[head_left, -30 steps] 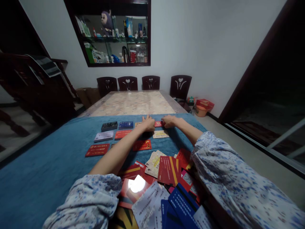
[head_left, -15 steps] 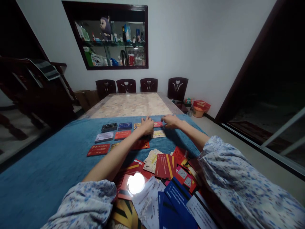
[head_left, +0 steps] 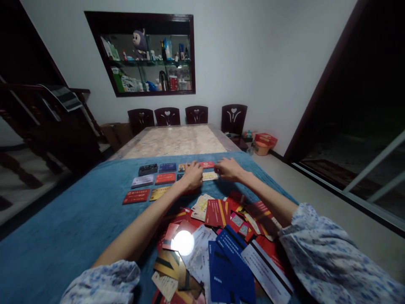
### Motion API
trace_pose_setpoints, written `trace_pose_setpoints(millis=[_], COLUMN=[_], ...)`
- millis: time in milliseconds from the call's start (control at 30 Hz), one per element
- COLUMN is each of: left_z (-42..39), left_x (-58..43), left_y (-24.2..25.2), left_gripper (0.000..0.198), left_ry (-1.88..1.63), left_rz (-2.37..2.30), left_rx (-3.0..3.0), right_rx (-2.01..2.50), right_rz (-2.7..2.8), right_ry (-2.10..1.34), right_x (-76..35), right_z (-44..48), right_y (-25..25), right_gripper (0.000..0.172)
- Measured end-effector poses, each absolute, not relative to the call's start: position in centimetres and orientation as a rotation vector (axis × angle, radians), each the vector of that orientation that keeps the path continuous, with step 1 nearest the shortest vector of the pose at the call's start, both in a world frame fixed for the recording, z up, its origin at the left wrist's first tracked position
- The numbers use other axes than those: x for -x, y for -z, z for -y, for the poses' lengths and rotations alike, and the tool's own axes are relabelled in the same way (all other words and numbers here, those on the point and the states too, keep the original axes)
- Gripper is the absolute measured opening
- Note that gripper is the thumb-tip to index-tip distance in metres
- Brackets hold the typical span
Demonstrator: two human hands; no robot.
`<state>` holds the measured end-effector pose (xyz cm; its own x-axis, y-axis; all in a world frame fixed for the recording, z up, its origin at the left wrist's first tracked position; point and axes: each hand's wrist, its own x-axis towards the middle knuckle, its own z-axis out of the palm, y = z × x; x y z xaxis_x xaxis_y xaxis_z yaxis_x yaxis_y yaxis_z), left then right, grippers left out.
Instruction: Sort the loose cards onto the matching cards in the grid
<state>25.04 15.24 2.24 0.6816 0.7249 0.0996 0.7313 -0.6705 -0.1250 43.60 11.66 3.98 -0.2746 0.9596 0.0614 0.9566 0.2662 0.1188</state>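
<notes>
Rows of cards lie on a blue cloth (head_left: pixel 63 228): a black card (head_left: pixel 147 169), a blue card (head_left: pixel 167 167), a red card (head_left: pixel 207 164), a pale yellow card (head_left: pixel 210 176) and others. My left hand (head_left: pixel 192 175) rests palm down on the cards in the middle row, fingers curled over them. My right hand (head_left: pixel 228 169) lies just right of the pale yellow card, fingers bent at its edge. A loose heap of cards (head_left: pixel 218 245) spreads between my forearms, close to me.
A marble-topped table (head_left: pixel 175 141) extends beyond the cloth, with several dark chairs (head_left: pixel 233 118) at its far end. A wall cabinet (head_left: pixel 148 55) holds bottles and a toy. A red basin (head_left: pixel 265 143) sits on the floor at right; stairs rise at left.
Both hands have drawn back toward me from the far red card to the second row. The red card now lies uncovered. The camera has tilted down, showing more of the heap.
</notes>
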Motion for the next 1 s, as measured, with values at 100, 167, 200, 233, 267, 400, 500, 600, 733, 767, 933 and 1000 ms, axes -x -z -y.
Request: trace_pose_setpoints(millis=[100,167,200,233,267,400,500,600,733,767,933,1000], left_z=[-14.2,-13.5,-13.1,-12.7,-12.3,-10.6,-9.6,-8.4,-6.5,-6.0,-3.9,-3.3], left_x=[-24.3,-23.9,-23.7,-23.5,-23.4,-22.7,-22.3,-22.2,-22.5,-22.6,-23.0,-23.1], left_y=[-2.0,-1.9,-1.8,-1.8,-1.7,-1.6,-1.5,-1.6,-2.0,-2.1,-2.0,-1.7], left_gripper=[0.034,0.032,0.032,0.032,0.032,0.03,0.027,0.023,0.016,0.015,0.016,0.016], left_ry=[0.092,0.111,0.113,0.115,0.118,0.194,0.257,0.276,0.208,0.194,0.134,0.134], left_rz=[1.18,1.179,1.179,1.181,1.182,1.159,1.096,1.04,0.988,0.969,0.898,0.868], left_rx=[2.762,2.771,2.775,2.777,2.78,2.806,2.842,2.86,2.914,2.934,3.019,3.046], right_rx=[-1.877,-1.87,-1.864,-1.855,-1.847,-1.807,-1.751,-1.684,-1.596,-1.579,-1.489,-1.454], right_rz=[-2.499,-2.51,-2.516,-2.524,-2.538,-2.631,-2.725,-2.812,-2.921,-2.937,-2.978,-2.998], right_ry=[-0.206,-0.194,-0.184,-0.169,-0.154,-0.076,0.006,0.086,0.183,0.202,0.258,0.263], right_x=[-43.2,-43.0,-42.8,-42.7,-42.7,-42.6,-42.9,-43.1,-43.3,-43.3,-43.1,-43.0], right_z=[-10.1,-9.1,-8.6,-8.2,-7.8,-6.6,-5.8,-5.1,-4.2,-4.0,-3.4,-3.3], right_y=[-4.1,-4.2,-4.2,-4.2,-4.1,-3.5,-2.8,-2.0,-1.0,-0.9,-0.6,-0.5], right_gripper=[0.025,0.024,0.024,0.023,0.022,0.023,0.026,0.029,0.035,0.037,0.044,0.043])
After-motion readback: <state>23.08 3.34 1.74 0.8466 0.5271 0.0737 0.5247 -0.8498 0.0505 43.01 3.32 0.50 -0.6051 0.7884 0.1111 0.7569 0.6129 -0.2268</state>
